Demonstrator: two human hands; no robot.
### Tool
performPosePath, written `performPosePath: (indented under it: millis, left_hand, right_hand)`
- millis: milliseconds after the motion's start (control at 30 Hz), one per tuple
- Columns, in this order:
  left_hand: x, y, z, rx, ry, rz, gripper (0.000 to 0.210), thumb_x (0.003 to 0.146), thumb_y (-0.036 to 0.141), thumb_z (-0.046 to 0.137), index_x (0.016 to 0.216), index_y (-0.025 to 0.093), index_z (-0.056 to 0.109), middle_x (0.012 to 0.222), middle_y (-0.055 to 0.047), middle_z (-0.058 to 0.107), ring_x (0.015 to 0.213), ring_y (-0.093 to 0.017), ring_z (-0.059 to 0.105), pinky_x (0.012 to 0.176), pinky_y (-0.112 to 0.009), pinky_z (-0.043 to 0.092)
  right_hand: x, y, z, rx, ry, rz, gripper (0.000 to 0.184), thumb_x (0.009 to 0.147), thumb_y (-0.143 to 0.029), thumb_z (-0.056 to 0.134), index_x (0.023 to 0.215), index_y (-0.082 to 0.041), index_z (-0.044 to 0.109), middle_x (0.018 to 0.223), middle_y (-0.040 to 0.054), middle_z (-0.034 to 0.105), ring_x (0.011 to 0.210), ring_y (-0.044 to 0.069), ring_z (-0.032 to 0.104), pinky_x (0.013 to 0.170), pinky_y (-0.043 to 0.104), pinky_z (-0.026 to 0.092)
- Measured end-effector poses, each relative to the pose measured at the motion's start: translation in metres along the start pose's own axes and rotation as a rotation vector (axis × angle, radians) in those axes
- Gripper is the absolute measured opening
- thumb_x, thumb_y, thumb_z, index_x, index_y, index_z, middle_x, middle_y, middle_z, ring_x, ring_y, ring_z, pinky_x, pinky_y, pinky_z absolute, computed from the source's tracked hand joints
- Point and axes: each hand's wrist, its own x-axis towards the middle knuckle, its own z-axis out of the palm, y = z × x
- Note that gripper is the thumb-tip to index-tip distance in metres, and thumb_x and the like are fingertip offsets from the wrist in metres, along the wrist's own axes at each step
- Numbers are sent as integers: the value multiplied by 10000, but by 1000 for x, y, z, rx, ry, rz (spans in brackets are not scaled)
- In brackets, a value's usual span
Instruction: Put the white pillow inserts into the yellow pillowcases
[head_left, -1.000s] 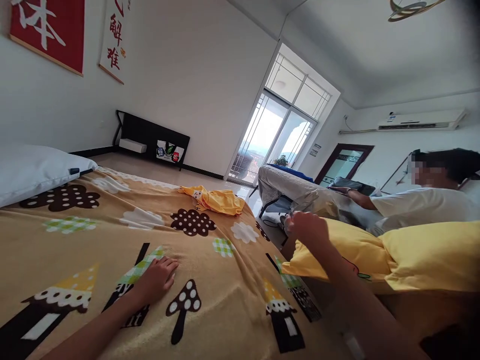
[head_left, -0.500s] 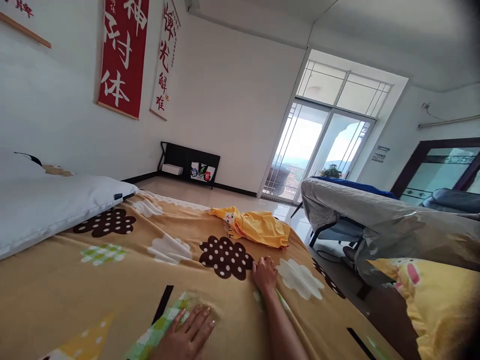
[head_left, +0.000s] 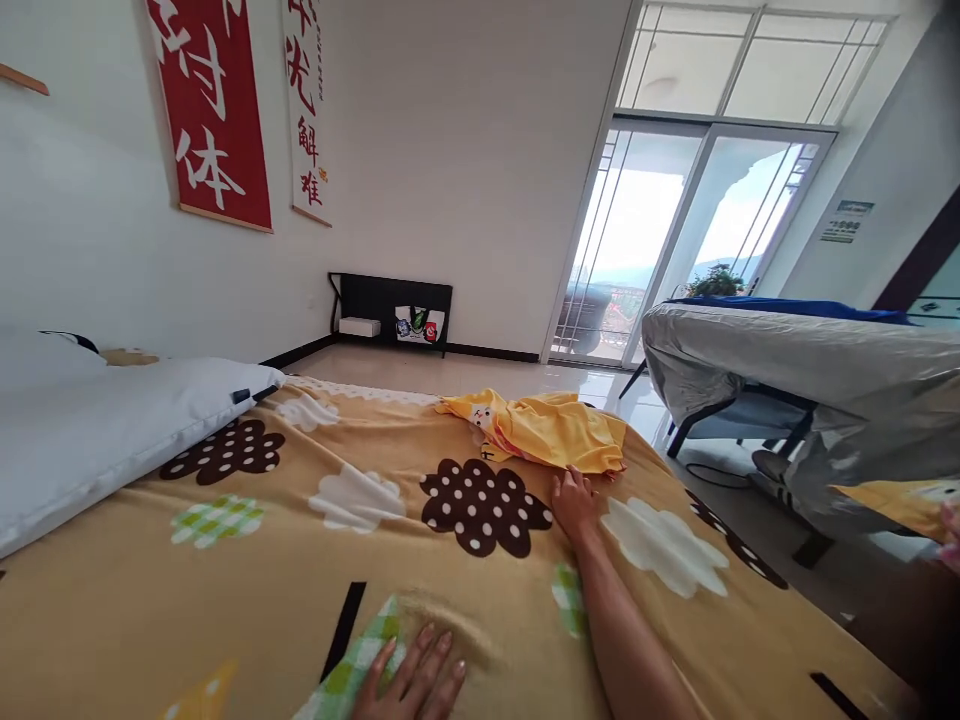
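Note:
My left hand [head_left: 416,680] lies flat on the tan bedsheet [head_left: 247,590], fingers spread, beside a green-and-white checked patch. The sheet is slightly wrinkled by its fingertips. My right hand [head_left: 577,508] reaches farther forward, palm down, with its fingers stretched toward a crumpled yellow cloth [head_left: 562,430] that bears a small animal face. Its fingertips meet the near edge of that cloth; whether they press on it I cannot tell. A brown polka-dot flower print [head_left: 484,508] lies just left of the right hand.
A white pillow [head_left: 187,400] rests at the bed's left. Beyond the right side stand a chair [head_left: 750,405] and a table under a grey plastic cover [head_left: 757,340]. A low black rack [head_left: 382,300] stands by the far wall. Part of a yellow item [head_left: 900,505] shows at right.
My right hand has moved forward across the sheet to the yellow cloth. My left hand stays flat, in nearly the same place. The camera view has tilted, and less of the right-hand yellow item shows.

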Motion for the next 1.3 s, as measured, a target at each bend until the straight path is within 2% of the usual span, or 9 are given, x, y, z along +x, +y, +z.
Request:
performPosePath:
  millis: [233, 367, 500, 667, 733, 833, 967, 1167, 1300]
  left_hand:
    - [13, 23, -58, -243, -261, -113, 654, 910, 623, 323, 1484, 312, 278, 1518, -69, 267, 1392, -316, 311, 1096, -507, 357]
    - [9, 39, -88, -288, -289, -216, 702, 881, 644, 359, 1470, 263, 344, 1552, -104, 226, 1424, -350, 231, 1119, -615, 239]
    - [4, 50, -96, -120, -48, -271, 667, 829, 358, 530, 1456, 196, 372, 1563, -142, 218, 1434, -335, 217, 1132, -556, 229]
    - [1, 44, -104, -33, 319, -332, 777, 761, 209, 516, 1495, 152, 268, 1574, -147, 194, 1444, -312, 185, 1121, -509, 221]
    - [0, 32, -106, -147, 293, -365, 698, 747, 177, 518, 1435, 158, 398, 1527, -145, 328, 1408, -306, 279, 1102, -494, 249]
    - [-4, 10, -109, -341, 170, -441, 401, 732, 121, 494, 1072, 188, 697, 1226, -117, 653, 1180, -287, 555, 1011, -454, 367]
    - [-14, -4, -136, -377, 260, -565, 311, 832, 186, 407, 947, 165, 695, 1034, -108, 723, 981, -232, 656, 886, -352, 470]
    - [-20, 29, -243, -517, 829, -543, 385, 901, 486, 355, 938, 195, 605, 764, -11, 699, 673, -152, 626, 609, -217, 476]
    - [-22, 47, -319, -454, 866, -383, 344, 857, 503, 457, 857, 212, 640, 590, 43, 631, 537, -119, 563, 545, -192, 440]
  right_hand:
    - [-77, -42, -57, 36, 23, -126, 468, 929, -162, 233, 1194, -123, 617, 1305, 162, 562, 1216, 250, 494, 999, 362, 351]
    - [-118, -57, -113, 52, -26, -287, 304, 863, -183, 418, 1004, -157, 687, 1140, 112, 649, 1064, 227, 582, 945, 314, 390]
    - [-143, -57, -208, 93, 26, -416, 316, 872, -243, 451, 1115, -165, 638, 1206, 93, 609, 1098, 211, 558, 960, 316, 397]
    - [-222, -59, -312, 259, 408, -803, 329, 925, -223, 424, 1218, -191, 570, 1208, 95, 610, 1070, 212, 562, 903, 367, 420]
    - [-268, -60, -316, 180, 515, -886, 389, 919, -154, 428, 1295, -209, 510, 1207, 88, 621, 1047, 205, 569, 928, 385, 373]
    - [-313, -55, -289, 121, 595, -789, 451, 936, -170, 399, 1387, -185, 403, 1272, 123, 585, 1120, 219, 543, 963, 405, 321]
    - [-308, -36, -249, 95, 556, -486, 542, 957, -379, 384, 1436, -141, 297, 1399, 184, 470, 1273, 268, 441, 968, 431, 333]
    - [-271, -22, -264, 218, 516, -188, 557, 868, -442, 412, 1330, -132, 414, 1363, 189, 483, 1257, 307, 447, 952, 476, 375]
    - [-277, -38, -273, 362, 534, -126, 589, 807, -322, 443, 1359, -130, 368, 1292, 179, 506, 1203, 301, 490, 905, 422, 441]
